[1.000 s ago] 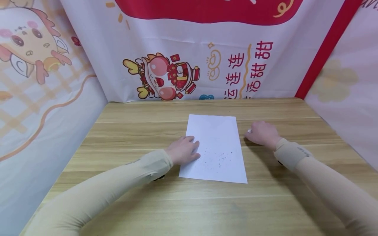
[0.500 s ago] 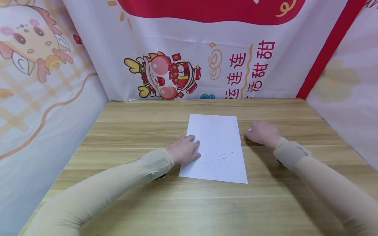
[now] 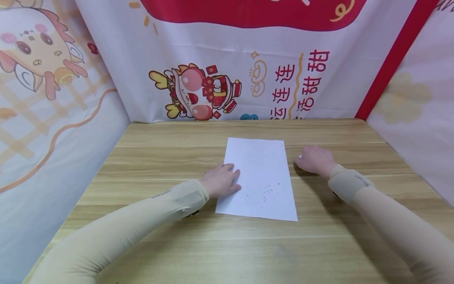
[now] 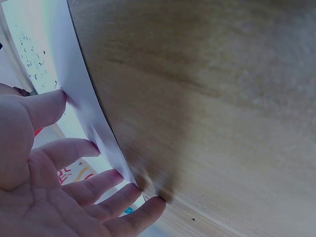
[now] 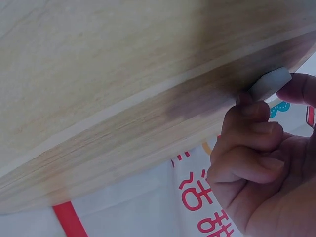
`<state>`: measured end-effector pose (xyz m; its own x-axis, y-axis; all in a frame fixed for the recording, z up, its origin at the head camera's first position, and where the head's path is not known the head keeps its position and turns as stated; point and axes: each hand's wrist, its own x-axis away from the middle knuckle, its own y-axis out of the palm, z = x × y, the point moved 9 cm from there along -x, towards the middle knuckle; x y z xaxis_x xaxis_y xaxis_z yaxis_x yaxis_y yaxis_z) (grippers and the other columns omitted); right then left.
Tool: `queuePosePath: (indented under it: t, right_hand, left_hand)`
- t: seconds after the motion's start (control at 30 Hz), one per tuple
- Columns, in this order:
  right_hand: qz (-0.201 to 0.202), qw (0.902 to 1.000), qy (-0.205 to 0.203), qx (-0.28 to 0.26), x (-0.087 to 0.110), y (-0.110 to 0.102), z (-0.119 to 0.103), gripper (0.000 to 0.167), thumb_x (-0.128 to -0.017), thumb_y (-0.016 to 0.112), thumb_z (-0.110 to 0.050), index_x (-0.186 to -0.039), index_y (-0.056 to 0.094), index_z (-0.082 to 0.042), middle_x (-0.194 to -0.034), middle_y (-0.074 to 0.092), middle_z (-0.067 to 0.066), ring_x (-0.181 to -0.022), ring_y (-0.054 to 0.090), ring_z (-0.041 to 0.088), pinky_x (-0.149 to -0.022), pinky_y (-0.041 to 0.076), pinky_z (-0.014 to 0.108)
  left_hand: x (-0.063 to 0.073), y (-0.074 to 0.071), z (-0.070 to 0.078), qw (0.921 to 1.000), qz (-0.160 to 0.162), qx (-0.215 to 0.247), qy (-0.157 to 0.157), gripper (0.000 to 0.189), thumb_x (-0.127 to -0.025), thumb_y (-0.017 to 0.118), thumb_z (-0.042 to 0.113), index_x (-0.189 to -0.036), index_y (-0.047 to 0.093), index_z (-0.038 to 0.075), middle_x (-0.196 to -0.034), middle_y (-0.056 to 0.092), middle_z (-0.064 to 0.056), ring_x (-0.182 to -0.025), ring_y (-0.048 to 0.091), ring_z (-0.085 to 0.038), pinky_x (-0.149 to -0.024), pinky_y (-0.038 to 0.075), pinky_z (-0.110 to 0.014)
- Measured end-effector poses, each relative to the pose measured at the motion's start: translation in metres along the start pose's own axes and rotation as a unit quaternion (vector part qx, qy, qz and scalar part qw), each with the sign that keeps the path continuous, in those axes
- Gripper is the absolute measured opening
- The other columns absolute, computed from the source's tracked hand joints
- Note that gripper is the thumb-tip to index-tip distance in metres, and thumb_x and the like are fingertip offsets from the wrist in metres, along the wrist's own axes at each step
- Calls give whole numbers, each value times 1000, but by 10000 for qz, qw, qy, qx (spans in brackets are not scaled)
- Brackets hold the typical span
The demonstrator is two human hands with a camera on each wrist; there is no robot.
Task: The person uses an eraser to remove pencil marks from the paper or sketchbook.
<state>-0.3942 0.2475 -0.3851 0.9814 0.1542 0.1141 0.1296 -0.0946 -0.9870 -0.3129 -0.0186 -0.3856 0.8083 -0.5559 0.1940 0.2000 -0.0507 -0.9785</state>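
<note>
A white sheet of paper [image 3: 257, 161] lies on the wooden table, with small dark crumbs [image 3: 265, 192] scattered over its nearer half. My left hand [image 3: 221, 181] rests on the sheet's left edge, fingers spread; in the left wrist view its fingertips [image 4: 116, 175] touch the paper along that edge, the little finger reaching the wood. To the right of the sheet, my right hand [image 3: 315, 161] is low at the tabletop and pinches a white eraser [image 5: 271, 83] between thumb and index finger. The other fingers are curled into the palm. From the head view, only a bit of the eraser shows.
The wooden table [image 3: 170, 148] ends at the back against a hanging white cloth [image 3: 134, 71] printed with a cartoon figure and red characters. More printed cloth [image 3: 67, 157] hangs on the left and right sides. Beige sleeves [image 3: 134, 215] cover both forearms.
</note>
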Motion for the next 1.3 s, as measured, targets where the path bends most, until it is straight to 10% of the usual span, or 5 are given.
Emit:
queuePosePath:
  t: [0.63, 0.87, 1.07, 1.3]
  right_hand:
    - [288, 9993, 93, -205, 25, -18, 5, 49, -101, 43, -42, -67, 56, -9, -65, 50, 9, -58, 48, 24, -46, 40, 36]
    - [926, 9950, -63, -380, 43, -36, 2, 49, -100, 49, -37, -100, 59, 11, -96, 57, 26, -78, 56, 35, -65, 51, 51]
    - [1523, 9830, -347, -963, 63, -54, -14, 67, -100, 50, -45, -130, 46, 14, -142, 32, 35, -126, 38, 50, -102, 32, 65]
    - [2701, 9488, -1150, -1166, 88, -81, -36, 66, -98, 58, -38, -140, 39, 9, -158, 17, 25, -140, 23, 46, -108, 24, 63]
  left_hand:
    - [1, -9, -7, 9958, 336, 849, -57, 57, -98, 57, 42, -145, 50, 10, -154, 36, -13, -141, 32, -31, -112, 28, -47]
    - [11, -27, -14, 9934, 705, 875, -226, 63, -98, 56, 44, -148, 45, 7, -156, 32, -15, -142, 29, -32, -114, 24, -47]
    - [30, -44, -23, 9895, 1039, 986, -201, 64, -97, 58, 45, -147, 47, 6, -154, 33, -18, -140, 31, -34, -113, 25, -51]
    - [59, -69, -41, 9790, 1704, 1110, -170, 58, -99, 55, 45, -145, 49, 10, -157, 28, -18, -141, 29, -38, -113, 20, -56]
